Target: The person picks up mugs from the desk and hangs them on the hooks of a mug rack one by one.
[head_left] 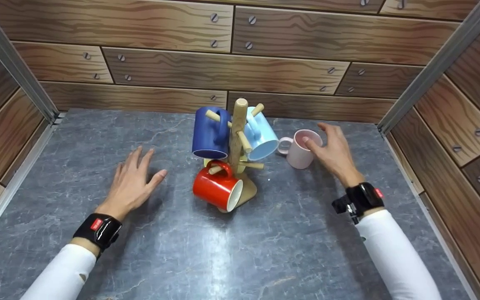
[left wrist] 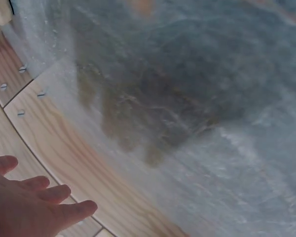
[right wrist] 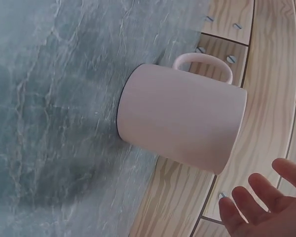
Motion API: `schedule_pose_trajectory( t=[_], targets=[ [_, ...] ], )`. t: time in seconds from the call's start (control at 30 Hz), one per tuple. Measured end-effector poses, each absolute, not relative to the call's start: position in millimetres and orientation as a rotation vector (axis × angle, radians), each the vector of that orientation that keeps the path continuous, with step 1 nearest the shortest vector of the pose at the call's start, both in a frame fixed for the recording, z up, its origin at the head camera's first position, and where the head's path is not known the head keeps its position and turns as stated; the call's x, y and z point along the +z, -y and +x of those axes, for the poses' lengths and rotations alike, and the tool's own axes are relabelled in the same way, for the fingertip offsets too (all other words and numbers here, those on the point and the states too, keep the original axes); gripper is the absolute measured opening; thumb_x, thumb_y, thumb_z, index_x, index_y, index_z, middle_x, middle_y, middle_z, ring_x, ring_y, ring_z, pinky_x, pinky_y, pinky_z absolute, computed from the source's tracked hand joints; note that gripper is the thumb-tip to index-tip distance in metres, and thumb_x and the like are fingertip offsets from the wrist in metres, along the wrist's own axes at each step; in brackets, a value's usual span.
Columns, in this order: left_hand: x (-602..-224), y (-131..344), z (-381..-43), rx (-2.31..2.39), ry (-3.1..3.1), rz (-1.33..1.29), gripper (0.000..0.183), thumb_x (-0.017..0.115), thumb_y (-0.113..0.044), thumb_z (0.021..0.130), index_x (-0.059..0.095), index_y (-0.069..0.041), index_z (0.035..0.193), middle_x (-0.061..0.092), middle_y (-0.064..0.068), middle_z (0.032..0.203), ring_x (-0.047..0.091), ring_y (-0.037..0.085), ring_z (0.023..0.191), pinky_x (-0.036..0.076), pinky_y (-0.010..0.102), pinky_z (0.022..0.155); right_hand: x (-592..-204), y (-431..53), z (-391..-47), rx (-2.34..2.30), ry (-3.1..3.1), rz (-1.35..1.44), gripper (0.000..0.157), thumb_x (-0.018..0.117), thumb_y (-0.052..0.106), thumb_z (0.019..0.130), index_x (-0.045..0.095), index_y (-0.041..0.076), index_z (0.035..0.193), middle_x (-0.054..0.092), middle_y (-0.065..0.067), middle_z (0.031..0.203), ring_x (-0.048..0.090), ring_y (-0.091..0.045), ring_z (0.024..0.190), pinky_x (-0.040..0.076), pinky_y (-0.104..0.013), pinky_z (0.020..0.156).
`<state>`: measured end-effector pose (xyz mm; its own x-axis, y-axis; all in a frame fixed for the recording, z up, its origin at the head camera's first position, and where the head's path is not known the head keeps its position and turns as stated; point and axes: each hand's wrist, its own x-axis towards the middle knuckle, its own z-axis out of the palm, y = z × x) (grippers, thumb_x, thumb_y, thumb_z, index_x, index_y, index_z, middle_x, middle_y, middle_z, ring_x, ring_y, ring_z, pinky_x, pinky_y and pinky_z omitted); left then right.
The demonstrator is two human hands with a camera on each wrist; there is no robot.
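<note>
A pale pink mug (head_left: pixel 300 155) stands upright on the table, its handle toward the mug tree. My right hand (head_left: pixel 335 152) is just right of it, fingers spread, the thumb overlapping the rim in the head view. In the right wrist view, the pink mug (right wrist: pixel 180 116) shows its side, and the fingers (right wrist: pixel 266 195) are apart from it. My left hand (head_left: pixel 129 183) hovers over the table at the left with its fingers extended, holding nothing. In the left wrist view, that hand (left wrist: pixel 34 202) is beside its shadow on the tabletop.
A wooden mug tree (head_left: pixel 236 141) stands mid-table. A dark blue mug (head_left: pixel 206 133) and a light blue mug (head_left: pixel 263 135) hang on its upper pegs, a red mug (head_left: pixel 213 188) lower at the front. Something yellow is mostly hidden behind. Wood-patterned walls (head_left: pixel 223 71) enclose the grey table (head_left: pixel 173 250).
</note>
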<state>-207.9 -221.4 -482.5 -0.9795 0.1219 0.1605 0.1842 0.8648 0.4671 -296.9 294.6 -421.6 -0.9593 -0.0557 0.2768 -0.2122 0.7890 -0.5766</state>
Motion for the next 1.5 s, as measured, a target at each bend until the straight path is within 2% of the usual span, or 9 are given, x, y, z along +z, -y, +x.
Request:
schedule_pose_trajectory(
  t=[0.23, 0.43, 0.63, 0.97, 1.1, 1.17, 1.27, 1.37, 1.5],
  targets=[
    [-486, 226, -201, -0.757, 2.897, -0.240, 0.085, 0.044, -0.066, 0.103, 0.030, -0.006, 0.162, 0.017, 0.027, 0.168, 0.019, 0.052, 0.151, 0.011, 0.075, 0.117, -422, -283, -309, 0.812, 2.842, 0.272, 0.085, 0.070, 0.054, 0.094, 0.041, 0.003, 0.156, 0.038, -0.027, 0.156, 0.036, -0.046, 0.144, 0.029, -0.062, 0.118],
    [-488, 230, -199, -0.762, 2.883, -0.236, 0.083, 0.045, -0.063, 0.104, 0.031, -0.005, 0.162, 0.018, 0.027, 0.168, 0.020, 0.052, 0.151, 0.011, 0.075, 0.118, -428, -273, -319, 0.748, 2.884, 0.326, 0.090, 0.074, 0.051, 0.092, 0.034, 0.009, 0.161, 0.034, -0.026, 0.159, 0.036, -0.048, 0.144, 0.033, -0.063, 0.116],
    [-490, 233, -198, -0.770, 2.862, -0.240, 0.082, 0.046, -0.062, 0.104, 0.033, -0.004, 0.161, 0.019, 0.027, 0.167, 0.022, 0.052, 0.150, 0.012, 0.074, 0.118, -432, -266, -326, 0.654, 2.959, 0.348, 0.093, 0.074, 0.048, 0.093, 0.026, 0.012, 0.164, 0.027, -0.028, 0.162, 0.030, -0.051, 0.146, 0.029, -0.067, 0.116],
    [-492, 236, -195, -0.773, 2.848, -0.222, 0.081, 0.047, -0.060, 0.104, 0.034, -0.003, 0.160, 0.022, 0.028, 0.166, 0.025, 0.053, 0.149, 0.014, 0.075, 0.117, -435, -258, -333, 0.507, 3.102, 0.279, 0.101, 0.071, 0.063, 0.089, 0.024, 0.018, 0.166, 0.019, -0.027, 0.166, 0.019, -0.052, 0.151, 0.024, -0.080, 0.110],
    [-491, 233, -195, -0.789, 2.864, -0.224, 0.082, 0.045, -0.062, 0.104, 0.033, -0.004, 0.161, 0.020, 0.028, 0.166, 0.024, 0.052, 0.150, 0.014, 0.074, 0.118, -434, -261, -334, 0.477, 3.150, 0.241, 0.101, 0.072, 0.061, 0.090, 0.023, 0.018, 0.166, 0.016, -0.029, 0.167, 0.016, -0.054, 0.151, 0.023, -0.080, 0.110],
    [-491, 232, -195, -0.791, 2.873, -0.226, 0.081, 0.045, -0.062, 0.105, 0.032, -0.005, 0.162, 0.019, 0.027, 0.167, 0.024, 0.051, 0.150, 0.014, 0.073, 0.119, -433, -263, -334, 0.460, 3.169, 0.223, 0.101, 0.074, 0.059, 0.090, 0.024, 0.017, 0.166, 0.016, -0.031, 0.166, 0.018, -0.056, 0.149, 0.024, -0.080, 0.110],
    [-491, 232, -195, -0.782, 2.879, -0.225, 0.081, 0.044, -0.062, 0.105, 0.031, -0.006, 0.162, 0.018, 0.027, 0.167, 0.023, 0.052, 0.150, 0.014, 0.072, 0.119, -430, -265, -336, 0.413, 3.190, 0.231, 0.100, 0.076, 0.057, 0.089, 0.026, 0.015, 0.165, 0.021, -0.034, 0.163, 0.027, -0.060, 0.143, 0.030, -0.078, 0.108],
    [-491, 232, -195, -0.774, 2.876, -0.223, 0.080, 0.045, -0.061, 0.105, 0.032, -0.006, 0.162, 0.018, 0.027, 0.167, 0.023, 0.052, 0.150, 0.015, 0.071, 0.119, -427, -264, -337, 0.349, 3.195, 0.273, 0.093, 0.077, 0.055, 0.089, 0.035, 0.012, 0.160, 0.034, -0.035, 0.154, 0.043, -0.060, 0.131, 0.040, -0.075, 0.101],
    [-491, 233, -193, -0.777, 2.870, -0.223, 0.080, 0.045, -0.061, 0.105, 0.032, -0.005, 0.161, 0.019, 0.027, 0.167, 0.025, 0.052, 0.149, 0.015, 0.071, 0.120, -425, -264, -338, 0.314, 3.178, 0.306, 0.077, 0.081, 0.051, 0.087, 0.051, 0.008, 0.143, 0.052, -0.030, 0.133, 0.058, -0.053, 0.113, 0.050, -0.068, 0.090]
  ],
)
